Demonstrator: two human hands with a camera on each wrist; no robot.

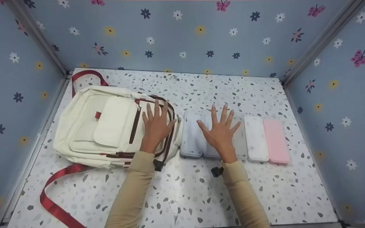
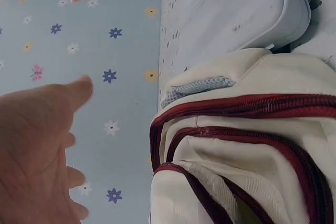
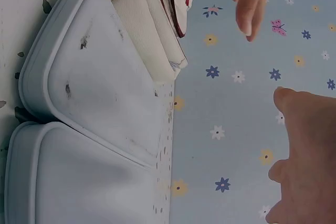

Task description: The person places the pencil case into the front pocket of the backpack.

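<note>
A cream backpack (image 1: 106, 126) with dark red zips lies flat at the table's left. To its right several flat cases lie side by side: a pale blue case (image 1: 191, 136) next to the bag, then a grey case (image 1: 241, 142), a white case (image 1: 256, 137) and a pink case (image 1: 276, 141). My left hand (image 1: 156, 126) is spread, fingers straight, over the backpack's right side. My right hand (image 1: 221, 133) is spread the same way over the cases beside the pale blue one. In the wrist views each hand (image 2: 37, 145) (image 3: 307, 150) holds nothing and shows a gap to the backpack (image 2: 247, 150) and the pale blue case (image 3: 89, 82).
The speckled table (image 1: 201, 190) is boxed in by flowered blue walls (image 1: 182, 38) at the left, back and right. A red strap (image 1: 52, 202) trails from the backpack toward the front left corner.
</note>
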